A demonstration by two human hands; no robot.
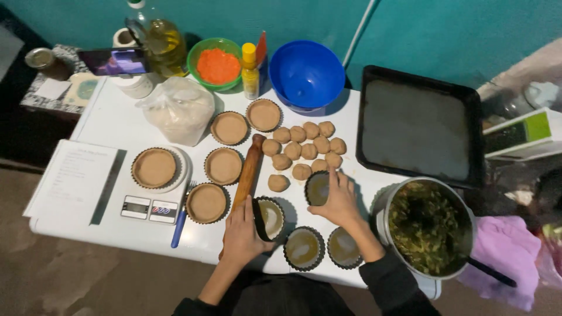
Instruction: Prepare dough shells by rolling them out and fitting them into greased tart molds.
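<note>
Dark fluted tart tin (260, 219) tilted, empty, left hand (243, 231) gripping.

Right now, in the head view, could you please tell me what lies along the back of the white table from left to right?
Clear glass oil bottle → green plastic bowl of orange powder → small yellow squeeze bottle → empty blue plastic bowl → dark rectangular baking tray.
</note>
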